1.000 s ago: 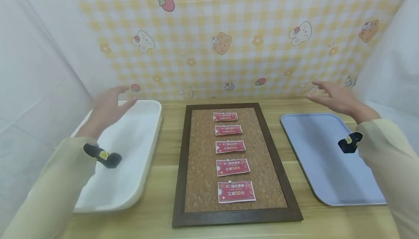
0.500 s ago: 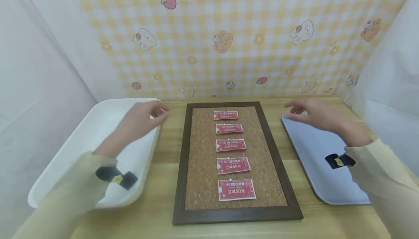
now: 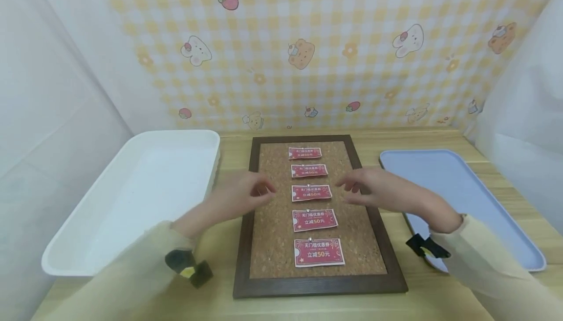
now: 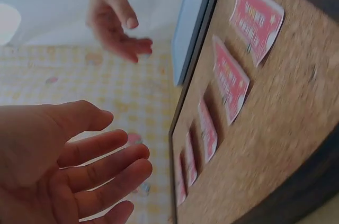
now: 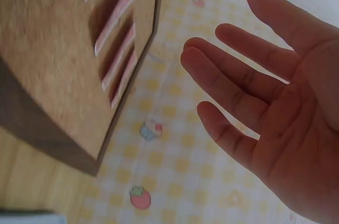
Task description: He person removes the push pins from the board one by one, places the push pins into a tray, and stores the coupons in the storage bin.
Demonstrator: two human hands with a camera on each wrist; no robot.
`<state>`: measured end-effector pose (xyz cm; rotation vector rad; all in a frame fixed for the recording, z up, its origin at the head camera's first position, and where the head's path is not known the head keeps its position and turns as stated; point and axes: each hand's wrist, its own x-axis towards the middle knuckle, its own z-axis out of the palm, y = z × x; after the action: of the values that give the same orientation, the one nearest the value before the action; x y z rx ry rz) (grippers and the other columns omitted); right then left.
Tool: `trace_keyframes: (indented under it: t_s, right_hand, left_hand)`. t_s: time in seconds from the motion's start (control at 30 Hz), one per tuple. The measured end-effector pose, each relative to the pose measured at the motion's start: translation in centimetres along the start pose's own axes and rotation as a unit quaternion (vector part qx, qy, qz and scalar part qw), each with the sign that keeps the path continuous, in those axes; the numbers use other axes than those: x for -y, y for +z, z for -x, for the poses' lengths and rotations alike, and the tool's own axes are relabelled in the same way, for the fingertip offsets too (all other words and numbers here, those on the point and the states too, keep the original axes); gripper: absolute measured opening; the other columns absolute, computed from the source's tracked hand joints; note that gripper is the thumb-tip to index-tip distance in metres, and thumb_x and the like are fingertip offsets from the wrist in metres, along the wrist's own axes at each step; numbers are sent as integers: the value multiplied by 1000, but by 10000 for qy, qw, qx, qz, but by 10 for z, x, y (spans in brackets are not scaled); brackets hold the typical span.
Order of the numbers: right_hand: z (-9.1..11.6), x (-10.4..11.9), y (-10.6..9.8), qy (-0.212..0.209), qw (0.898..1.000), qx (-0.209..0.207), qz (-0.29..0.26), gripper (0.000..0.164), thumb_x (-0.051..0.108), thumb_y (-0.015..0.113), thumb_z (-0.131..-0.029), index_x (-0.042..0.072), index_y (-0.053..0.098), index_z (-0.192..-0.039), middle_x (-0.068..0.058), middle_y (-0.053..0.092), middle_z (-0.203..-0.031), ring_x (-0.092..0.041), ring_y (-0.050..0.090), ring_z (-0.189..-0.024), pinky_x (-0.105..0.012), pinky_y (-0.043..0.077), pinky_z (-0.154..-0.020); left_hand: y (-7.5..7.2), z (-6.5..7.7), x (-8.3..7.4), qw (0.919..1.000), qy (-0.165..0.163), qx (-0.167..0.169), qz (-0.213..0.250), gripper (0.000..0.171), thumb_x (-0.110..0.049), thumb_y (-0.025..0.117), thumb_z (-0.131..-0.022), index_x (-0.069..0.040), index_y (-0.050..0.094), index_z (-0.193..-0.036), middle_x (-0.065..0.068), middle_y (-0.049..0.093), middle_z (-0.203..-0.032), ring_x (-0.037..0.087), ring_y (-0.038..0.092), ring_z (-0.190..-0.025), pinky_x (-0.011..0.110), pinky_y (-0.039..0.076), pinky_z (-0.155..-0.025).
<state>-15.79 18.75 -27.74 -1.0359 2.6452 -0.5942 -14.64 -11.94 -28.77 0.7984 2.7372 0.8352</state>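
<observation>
A cork board (image 3: 270, 247) in a dark brown frame lies in the middle of the table. Several red paper coupons (image 3: 319, 252) form a column down it, each with a small shiny pin (image 3: 310, 239) at its top edge. My left hand (image 3: 235, 195) hovers over the board's left side, its fingers loosely bent. Above the right side is my right hand (image 3: 384, 189), fingertips near the middle coupon (image 3: 311, 193). Both wrist views show the left fingers (image 4: 108, 168) and right fingers (image 5: 228, 83) spread, holding nothing and apart from the board.
To the left stands a white tray (image 3: 215, 157) with raised walls. A flat light blue tray (image 3: 462, 179) lies on the right. Yellow checked cloth (image 3: 334, 81) hangs behind the wooden table (image 3: 308, 310), with white sheets at both sides.
Both hands have come down and inward from above the two side trays to over the cork board. The coupons and trays keep their places.
</observation>
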Motion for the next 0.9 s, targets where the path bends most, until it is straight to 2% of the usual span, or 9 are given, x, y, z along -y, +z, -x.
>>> trace_keyframes:
  t_s: [0.13, 0.23, 0.33, 0.43, 0.6, 0.9]
  right_hand:
    - [-8, 6, 16, -338, 9991, 226, -81, 28, 21, 60, -89, 9, 60, -115, 1, 62, -102, -10, 58, -89, -33, 49, -76]
    - [-16, 6, 28, -640, 9967, 444, -221, 24, 15, 63, -87, 6, 63, -109, 1, 64, -96, -6, 57, -83, -30, 49, -73]
    - [-24, 6, 39, -818, 9938, 655, -360, 21, 14, 66, -85, 5, 64, -103, 4, 63, -88, -3, 56, -77, -26, 49, -69]
    - [-32, 5, 49, -1043, 9908, 745, -439, 18, 15, 69, -82, 8, 65, -98, 8, 60, -82, -3, 53, -72, -23, 48, -66]
    - [-44, 4, 62, -1264, 9860, 888, -628, 14, 14, 71, -80, 9, 65, -92, 8, 59, -78, -3, 51, -69, -21, 47, -63]
    - [-58, -1, 78, -807, 9787, 1482, -1169, 13, 9, 70, -80, 14, 63, -90, 10, 59, -80, -4, 54, -71, -22, 48, -66]
  left_hand:
    - [16, -4, -5, 9972, -178, 529, 504, 15, -19, 62, -87, -9, 66, -97, -5, 61, -81, 9, 56, -73, 24, 48, -61]
    - [29, -8, -4, 9923, -13, 858, 894, 10, -14, 63, -86, -7, 66, -92, -4, 61, -80, 11, 57, -74, 25, 49, -62]
    - [42, -11, -2, 9883, 113, 1060, 1095, 6, -10, 65, -83, -6, 66, -88, -2, 61, -80, 11, 57, -73, 25, 49, -62]
    - [55, -14, 0, 9887, 180, 1062, 1041, 4, -8, 68, -80, -6, 65, -82, -1, 58, -78, 11, 56, -69, 24, 48, -59]
    - [73, -17, 0, 9878, -46, 1124, 1079, 10, -8, 73, -76, -9, 63, -74, -2, 55, -70, 8, 52, -59, 22, 44, -52]
    - [86, -17, -1, 9853, -366, 1159, 1197, 19, -11, 77, -71, -7, 60, -77, -3, 55, -64, 7, 50, -56, 20, 42, -49]
